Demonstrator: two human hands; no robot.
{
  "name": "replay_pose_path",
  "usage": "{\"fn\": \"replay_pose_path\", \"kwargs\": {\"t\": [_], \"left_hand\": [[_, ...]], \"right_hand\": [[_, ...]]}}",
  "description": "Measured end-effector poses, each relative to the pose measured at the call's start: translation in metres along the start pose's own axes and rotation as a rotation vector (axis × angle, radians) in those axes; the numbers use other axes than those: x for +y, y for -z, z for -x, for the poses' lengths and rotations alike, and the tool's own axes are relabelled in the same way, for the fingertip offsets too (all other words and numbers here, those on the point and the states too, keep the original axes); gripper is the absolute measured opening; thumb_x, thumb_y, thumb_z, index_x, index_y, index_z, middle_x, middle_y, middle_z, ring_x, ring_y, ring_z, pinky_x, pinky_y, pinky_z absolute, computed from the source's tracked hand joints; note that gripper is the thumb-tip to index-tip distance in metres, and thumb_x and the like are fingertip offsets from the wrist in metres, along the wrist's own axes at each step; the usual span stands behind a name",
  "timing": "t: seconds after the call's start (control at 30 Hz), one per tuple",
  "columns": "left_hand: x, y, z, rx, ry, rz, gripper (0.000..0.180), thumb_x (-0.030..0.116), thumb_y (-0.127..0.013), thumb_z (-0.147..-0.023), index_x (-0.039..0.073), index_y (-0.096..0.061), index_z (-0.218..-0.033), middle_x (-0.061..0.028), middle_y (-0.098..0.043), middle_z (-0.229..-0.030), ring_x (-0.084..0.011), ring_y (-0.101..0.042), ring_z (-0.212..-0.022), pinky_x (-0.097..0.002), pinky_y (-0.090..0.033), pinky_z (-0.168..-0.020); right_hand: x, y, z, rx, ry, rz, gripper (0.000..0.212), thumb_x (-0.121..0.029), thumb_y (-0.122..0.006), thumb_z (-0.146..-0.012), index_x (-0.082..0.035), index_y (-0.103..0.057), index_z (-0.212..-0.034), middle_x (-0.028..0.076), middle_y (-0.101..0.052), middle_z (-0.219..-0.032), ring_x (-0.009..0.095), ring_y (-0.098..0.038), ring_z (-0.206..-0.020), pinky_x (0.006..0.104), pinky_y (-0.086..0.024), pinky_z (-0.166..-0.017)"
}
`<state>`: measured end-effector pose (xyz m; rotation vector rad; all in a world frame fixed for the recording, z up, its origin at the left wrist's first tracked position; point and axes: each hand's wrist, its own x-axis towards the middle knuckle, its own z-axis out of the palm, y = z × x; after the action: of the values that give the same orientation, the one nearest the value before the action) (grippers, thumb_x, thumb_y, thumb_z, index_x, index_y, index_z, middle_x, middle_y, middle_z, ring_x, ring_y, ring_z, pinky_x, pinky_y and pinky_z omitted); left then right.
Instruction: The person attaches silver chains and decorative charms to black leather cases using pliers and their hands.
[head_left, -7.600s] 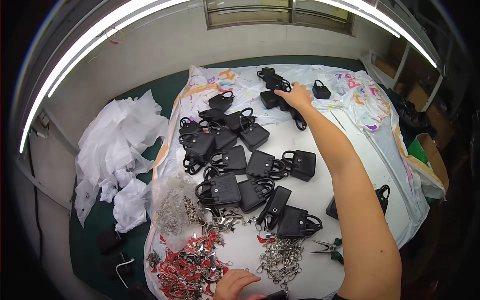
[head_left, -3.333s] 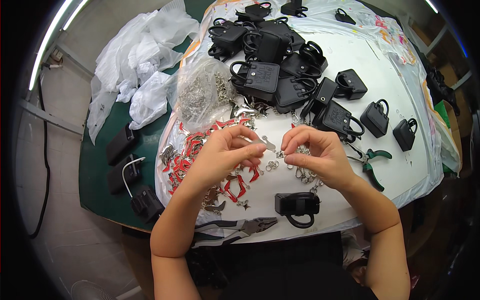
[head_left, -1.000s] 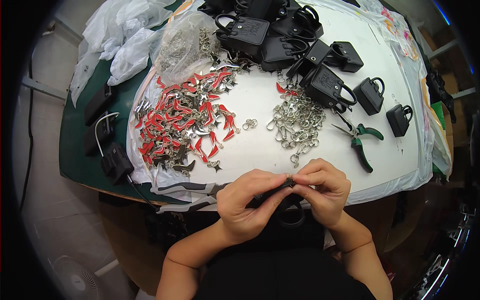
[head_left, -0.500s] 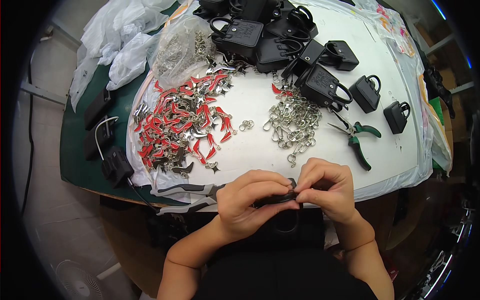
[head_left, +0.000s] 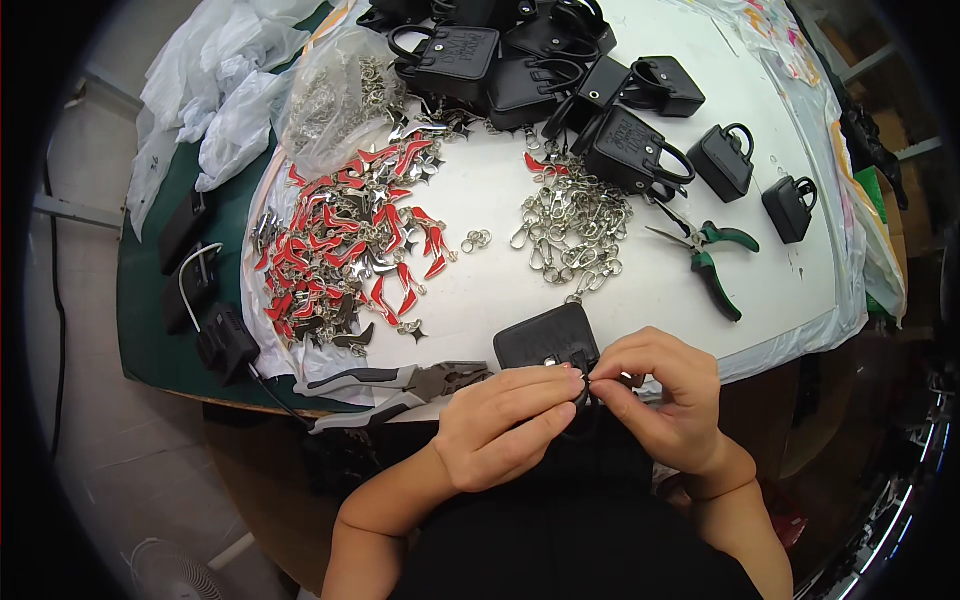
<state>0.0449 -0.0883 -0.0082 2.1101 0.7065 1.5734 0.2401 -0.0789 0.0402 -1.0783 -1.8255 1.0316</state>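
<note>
The bag (head_left: 543, 337) is clamped by the left hand (head_left: 508, 425); at its edge something unclear is pinched by the right hand (head_left: 668, 398); pliers (head_left: 424, 384) are laid nearby.

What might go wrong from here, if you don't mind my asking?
The bag is at the near edge of the table, partly hidden by the left hand; if the grip loosens, it could slip off. The grey pliers lie along that edge, close to that hand, so a nudge might knock them down. A few loose rings lie near the charms and might get mixed in.
</note>
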Motion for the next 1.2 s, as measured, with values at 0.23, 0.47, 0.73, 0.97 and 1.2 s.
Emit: {"fn": "replay_pose_path", "kwargs": {"t": [0.23,0.47,0.73,0.97,1.2], "left_hand": [[-0.001,-0.005,0.002,0.033,0.043,0.038,0.037,-0.011,-0.074,-0.07,-0.004,-0.06,-0.103,-0.0193,-0.068,-0.101,-0.0326,-0.071,-0.087,-0.0372,-0.062,-0.073],[-0.004,-0.007,0.006,0.027,0.021,0.018,0.037,-0.012,-0.073,-0.071,-0.003,-0.058,-0.103,-0.0195,-0.067,-0.103,-0.0335,-0.071,-0.089,-0.0378,-0.062,-0.073],[0.012,0.007,-0.005,-0.044,0.099,-0.034,0.05,0.011,-0.089,-0.066,0.005,-0.054,-0.102,-0.0126,-0.069,-0.1,-0.0306,-0.07,-0.087,-0.0376,-0.061,-0.074],[0.028,0.112,0.019,-0.365,0.599,-0.71,0.041,0.017,-0.089,-0.055,0.004,-0.062,-0.084,-0.0103,-0.063,-0.103,-0.0332,-0.056,-0.099,-0.0439,-0.048,-0.081],[0.026,0.127,0.037,-0.487,0.545,-0.671,0.035,0.016,-0.085,-0.062,0.0,-0.063,-0.084,-0.0159,-0.057,-0.111,-0.036,-0.055,-0.102,-0.0447,-0.048,-0.083]], "right_hand": [[0.003,-0.001,0.008,0.02,-0.128,-0.128,0.013,0.005,-0.072,-0.081,0.0,-0.068,-0.092,0.009,-0.068,-0.087,0.011,-0.063,-0.068,0.0227,-0.049,-0.059],[0.005,0.003,0.007,0.002,-0.098,-0.122,0.017,0.006,-0.072,-0.079,0.0,-0.07,-0.095,0.01,-0.069,-0.088,0.013,-0.063,-0.07,0.0244,-0.05,-0.061],[-0.007,-0.001,-0.006,-0.058,0.057,0.128,0.016,0.008,-0.07,-0.077,0.0,-0.06,-0.086,0.011,-0.063,-0.085,0.022,-0.062,-0.069,0.03,-0.05,-0.058],[-0.018,0.017,-0.021,-0.306,0.156,0.275,0.02,0.004,-0.072,-0.072,-0.002,-0.058,-0.085,0.01,-0.059,-0.083,0.025,-0.06,-0.067,0.0317,-0.048,-0.055],[-0.028,0.012,-0.027,-0.368,0.279,0.316,0.023,0.002,-0.074,-0.071,0.0,-0.059,-0.089,0.01,-0.058,-0.084,0.024,-0.059,-0.066,0.032,-0.048,-0.053]]}}
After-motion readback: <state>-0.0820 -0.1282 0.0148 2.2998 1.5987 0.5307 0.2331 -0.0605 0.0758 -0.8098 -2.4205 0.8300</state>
